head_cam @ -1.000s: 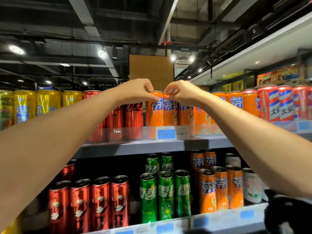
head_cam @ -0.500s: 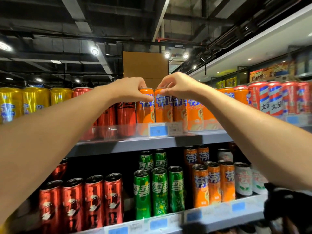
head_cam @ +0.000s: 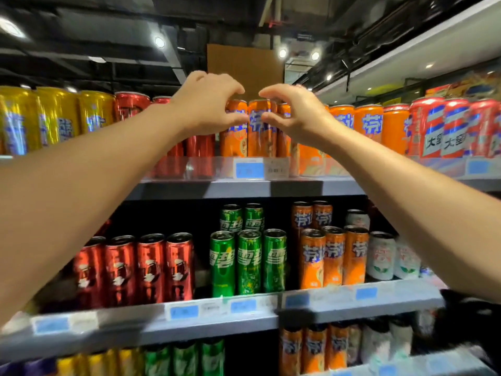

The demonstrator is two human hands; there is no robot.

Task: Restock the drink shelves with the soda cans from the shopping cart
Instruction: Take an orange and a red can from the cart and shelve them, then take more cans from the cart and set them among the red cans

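Observation:
Two orange soda cans, the left can and the right can, stand upright side by side at the front of the top shelf. My left hand hovers at the left can's top, fingers curled and spread, thumb in front of its label. My right hand mirrors it at the right can, index finger above the rim and thumb low. Neither hand is closed around a can. More orange cans fill the row to the right. The shopping cart is out of view.
Red cans and yellow cans stand left of the orange ones, red-blue striped cans at the far right. The shelf below holds red, green, orange and white cans. Price tags line the shelf edges.
Both hands were pinched on the tops of the two orange cans; now the fingers have spread and lifted off them. The cans stay on the shelf.

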